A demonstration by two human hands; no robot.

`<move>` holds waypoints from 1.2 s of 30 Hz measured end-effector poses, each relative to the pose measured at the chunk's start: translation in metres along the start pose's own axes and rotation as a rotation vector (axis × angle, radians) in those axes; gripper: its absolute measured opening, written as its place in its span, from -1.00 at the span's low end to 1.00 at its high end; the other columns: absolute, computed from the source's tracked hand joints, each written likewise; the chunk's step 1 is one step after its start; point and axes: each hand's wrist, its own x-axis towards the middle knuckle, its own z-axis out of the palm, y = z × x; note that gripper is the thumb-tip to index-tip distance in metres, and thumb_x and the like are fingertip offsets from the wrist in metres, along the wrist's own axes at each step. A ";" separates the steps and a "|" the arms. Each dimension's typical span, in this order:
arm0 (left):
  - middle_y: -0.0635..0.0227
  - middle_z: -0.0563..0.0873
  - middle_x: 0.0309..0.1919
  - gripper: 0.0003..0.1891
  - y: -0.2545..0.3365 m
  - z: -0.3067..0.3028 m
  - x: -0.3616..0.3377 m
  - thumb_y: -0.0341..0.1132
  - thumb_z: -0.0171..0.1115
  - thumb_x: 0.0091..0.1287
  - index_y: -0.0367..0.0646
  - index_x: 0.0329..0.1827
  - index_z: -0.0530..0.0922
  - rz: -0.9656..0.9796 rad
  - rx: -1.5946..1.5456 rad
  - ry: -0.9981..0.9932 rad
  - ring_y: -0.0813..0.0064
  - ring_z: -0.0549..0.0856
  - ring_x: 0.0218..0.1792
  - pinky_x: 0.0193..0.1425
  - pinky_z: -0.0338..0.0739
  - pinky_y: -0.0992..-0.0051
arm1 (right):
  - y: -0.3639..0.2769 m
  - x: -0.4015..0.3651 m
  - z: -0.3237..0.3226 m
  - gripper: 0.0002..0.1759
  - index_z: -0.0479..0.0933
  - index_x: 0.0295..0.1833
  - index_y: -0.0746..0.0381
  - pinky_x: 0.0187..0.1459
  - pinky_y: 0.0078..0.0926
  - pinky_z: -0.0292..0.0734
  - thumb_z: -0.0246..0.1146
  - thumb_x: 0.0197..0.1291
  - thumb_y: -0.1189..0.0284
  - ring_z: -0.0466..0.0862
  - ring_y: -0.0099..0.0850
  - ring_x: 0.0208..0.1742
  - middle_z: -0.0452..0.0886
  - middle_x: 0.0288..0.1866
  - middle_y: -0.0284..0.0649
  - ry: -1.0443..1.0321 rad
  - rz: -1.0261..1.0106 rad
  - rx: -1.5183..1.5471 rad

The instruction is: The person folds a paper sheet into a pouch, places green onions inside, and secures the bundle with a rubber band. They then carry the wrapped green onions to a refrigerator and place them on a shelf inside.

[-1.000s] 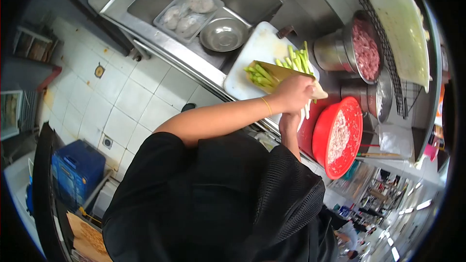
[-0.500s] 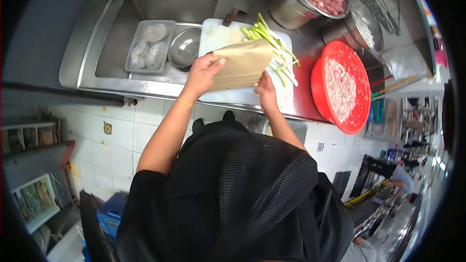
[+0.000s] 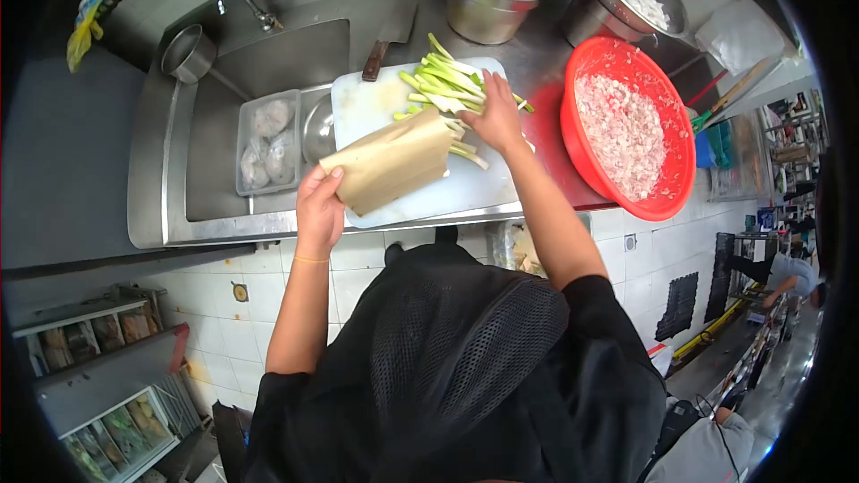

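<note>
My left hand grips the lower left end of a brown paper bag, thumb on top. The bag lies slanted over a white cutting board, its right end overlapping some cut scallions. Green and white lengths of these scallions are spread over the right half of the board. My right hand rests at their right side, thumb and fingers apart, fingertips touching the stalks. Behind the board's top edge lies a cleaver with a dark wooden handle.
Right of the board stands a red basin of minced meat. Behind are a steel pot of sliced meat and a steel bowl with white pieces. Left, a plastic tub of bagged items sits in the sink beside a metal bowl.
My right hand has left the paper bag and moved up onto the scallions. My left hand has carried the bag left and down, uncovering more of the stalks. The camera view has shifted.
</note>
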 end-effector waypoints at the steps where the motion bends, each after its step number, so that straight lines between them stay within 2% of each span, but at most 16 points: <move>1: 0.22 0.67 -0.01 -0.73 0.003 0.005 -0.002 -0.41 0.08 0.39 -0.34 0.09 0.50 -0.007 0.003 0.001 0.43 0.64 0.00 0.17 0.44 0.44 | 0.000 0.013 0.002 0.10 0.06 0.49 0.17 0.44 -0.07 0.05 0.46 -0.13 0.07 0.13 0.00 0.49 0.14 0.46 0.13 -0.012 -0.033 -0.205; 2: 0.22 0.67 -0.01 -0.73 0.002 0.007 -0.004 -0.41 0.08 0.39 -0.34 0.09 0.50 -0.008 0.013 -0.002 0.43 0.64 0.00 0.17 0.44 0.44 | -0.001 0.025 0.004 0.10 0.06 0.49 0.17 0.44 -0.07 0.05 0.46 -0.13 0.07 0.13 0.00 0.49 0.14 0.46 0.13 -0.007 -0.028 -0.196; 4: 0.21 0.67 -0.01 -0.72 0.002 0.010 -0.005 -0.40 0.09 0.39 -0.35 0.09 0.50 -0.027 0.004 0.023 0.43 0.64 0.01 0.16 0.45 0.44 | -0.005 0.044 0.009 0.36 -0.03 0.53 0.13 0.44 -0.01 0.01 0.50 -0.36 -0.17 0.05 -0.01 0.52 0.04 0.50 0.12 -0.275 -0.004 -0.363; 6: 0.20 0.67 -0.02 -0.72 0.003 0.014 -0.008 -0.39 0.10 0.39 -0.36 0.09 0.50 -0.020 0.031 0.034 0.44 0.64 0.00 0.14 0.47 0.45 | -0.008 0.051 0.014 0.32 -0.04 0.53 0.09 0.40 0.01 0.08 0.50 -0.33 -0.12 0.13 -0.03 0.48 0.12 0.46 0.09 -0.303 -0.010 -0.378; 8: 0.20 0.67 -0.02 -0.71 0.002 0.016 -0.011 -0.38 0.10 0.40 -0.37 0.09 0.50 -0.028 0.060 0.031 0.45 0.64 -0.01 0.13 0.48 0.45 | -0.016 0.058 0.012 0.17 0.02 0.51 0.08 0.34 -0.04 0.17 0.45 -0.22 0.02 0.23 -0.06 0.41 0.25 0.36 0.04 -0.423 0.051 -0.363; 14: 0.18 0.65 0.04 -0.68 -0.001 0.016 -0.017 -0.35 0.08 0.40 -0.36 0.12 0.48 -0.023 0.092 0.030 0.37 0.61 0.09 0.23 0.43 0.38 | -0.017 0.061 0.017 -0.14 0.21 0.38 0.13 0.23 -0.07 0.30 0.35 -0.12 0.26 0.37 -0.09 0.29 0.38 0.22 -0.04 -0.385 0.067 -0.304; 18: 0.17 0.64 0.06 -0.67 -0.001 0.016 -0.016 -0.35 0.08 0.40 -0.35 0.14 0.48 -0.016 0.089 0.027 0.37 0.61 0.10 0.24 0.42 0.38 | -0.004 0.063 0.024 -0.16 0.27 0.35 0.11 0.18 -0.15 0.39 0.37 -0.14 0.29 0.47 -0.05 0.19 0.46 0.14 -0.02 -0.369 0.071 -0.264; 21: 0.17 0.64 0.06 -0.68 -0.002 0.014 -0.015 -0.35 0.08 0.40 -0.35 0.14 0.48 -0.008 0.109 0.021 0.38 0.61 0.09 0.24 0.42 0.39 | 0.001 0.058 0.019 -0.30 0.34 0.25 0.15 0.14 -0.22 0.43 0.34 -0.11 0.37 0.53 -0.03 0.11 0.53 0.05 0.02 -0.315 0.084 -0.158; 23: 0.18 0.64 0.06 -0.67 -0.001 0.012 -0.015 -0.34 0.09 0.39 -0.33 0.14 0.48 -0.017 0.103 0.013 0.38 0.61 0.10 0.23 0.43 0.39 | 0.000 0.049 0.008 -0.43 0.39 0.15 0.20 0.08 -0.23 0.45 0.30 -0.07 0.43 0.56 -0.03 0.05 0.57 -0.03 0.06 -0.164 0.031 0.000; 26: 0.19 0.62 0.08 -0.64 -0.002 0.014 -0.015 -0.35 0.12 0.37 -0.31 0.17 0.44 -0.042 0.081 -0.006 0.38 0.60 0.10 0.23 0.43 0.37 | -0.005 0.045 -0.013 -0.46 0.40 0.09 0.29 0.03 -0.18 0.46 0.30 -0.10 0.47 0.55 0.05 0.02 0.57 -0.06 0.10 -0.040 -0.015 0.224; 28: 0.19 0.61 0.09 -0.62 -0.005 0.015 -0.013 -0.36 0.15 0.35 -0.30 0.20 0.42 -0.065 0.070 -0.024 0.38 0.59 0.11 0.23 0.44 0.36 | -0.014 0.042 -0.030 -0.46 0.40 0.10 0.31 0.02 -0.23 0.47 0.28 -0.09 0.49 0.58 0.01 -0.02 0.58 -0.07 0.09 -0.034 0.043 0.308; 31: 0.20 0.58 0.11 -0.56 -0.008 0.017 -0.011 -0.44 0.20 0.29 -0.29 0.23 0.36 -0.025 0.133 0.014 0.36 0.58 0.13 0.26 0.43 0.34 | -0.015 0.039 -0.044 -0.44 0.39 0.15 0.31 -0.01 -0.38 0.46 0.27 -0.07 0.49 0.59 -0.29 -0.11 0.59 -0.14 -0.07 0.010 -0.039 0.688; 32: 0.23 0.59 0.10 -0.56 -0.007 0.020 -0.011 -0.48 0.22 0.27 -0.29 0.21 0.36 -0.008 0.120 0.041 0.40 0.58 0.12 0.27 0.42 0.38 | -0.017 0.035 -0.055 -0.44 0.39 0.15 0.31 -0.01 -0.38 0.46 0.27 -0.07 0.49 0.59 -0.29 -0.11 0.59 -0.14 -0.07 0.017 -0.025 0.688; 34: 0.25 0.59 0.08 -0.55 -0.008 0.022 -0.011 -0.53 0.23 0.24 -0.30 0.20 0.37 0.000 0.111 0.061 0.44 0.58 0.10 0.27 0.41 0.42 | -0.022 0.021 -0.081 -0.45 0.41 0.15 0.31 0.00 -0.38 0.47 0.26 -0.05 0.50 0.59 -0.33 -0.08 0.60 -0.12 -0.09 -0.220 -0.025 0.689; 35: 0.25 0.58 0.11 -0.53 -0.009 0.021 -0.012 -0.54 0.24 0.24 -0.29 0.22 0.35 0.015 0.114 0.059 0.43 0.57 0.12 0.29 0.39 0.41 | -0.025 0.010 -0.093 -0.44 0.42 0.16 0.30 0.04 -0.34 0.48 0.25 -0.07 0.51 0.61 -0.24 -0.03 0.60 -0.07 -0.04 -0.356 -0.033 0.656; 36: 0.24 0.56 0.13 -0.51 -0.010 0.020 -0.012 -0.54 0.24 0.23 -0.29 0.24 0.33 0.032 0.117 0.057 0.42 0.55 0.14 0.31 0.37 0.40 | -0.021 -0.002 -0.097 -0.44 0.42 0.16 0.30 0.04 -0.34 0.48 0.25 -0.07 0.51 0.61 -0.24 -0.03 0.60 -0.07 -0.04 -0.349 -0.027 0.658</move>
